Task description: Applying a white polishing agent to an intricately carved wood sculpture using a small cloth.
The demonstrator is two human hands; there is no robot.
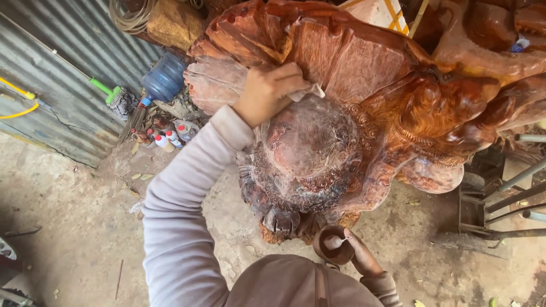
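A large reddish-brown carved wooden sculpture [364,96] fills the upper middle and right of the view. My left hand [266,92] presses a small pale cloth [307,91] against the carving, just above a rounded, dusty-grey carved dome [310,150]. My arm in a light grey sleeve reaches up to it from the lower left. Low in the view, my right hand [364,258] holds a small brown cup [333,244] with a whitish blob and a thin stick in it, close below the carving's base.
A corrugated metal wall [62,79] runs along the upper left, with a green-handled broom [116,99], a blue water jug [165,79] and small bottles [170,136] at its foot. Metal pipes [520,193] lie at right. The floor is rough concrete [74,227].
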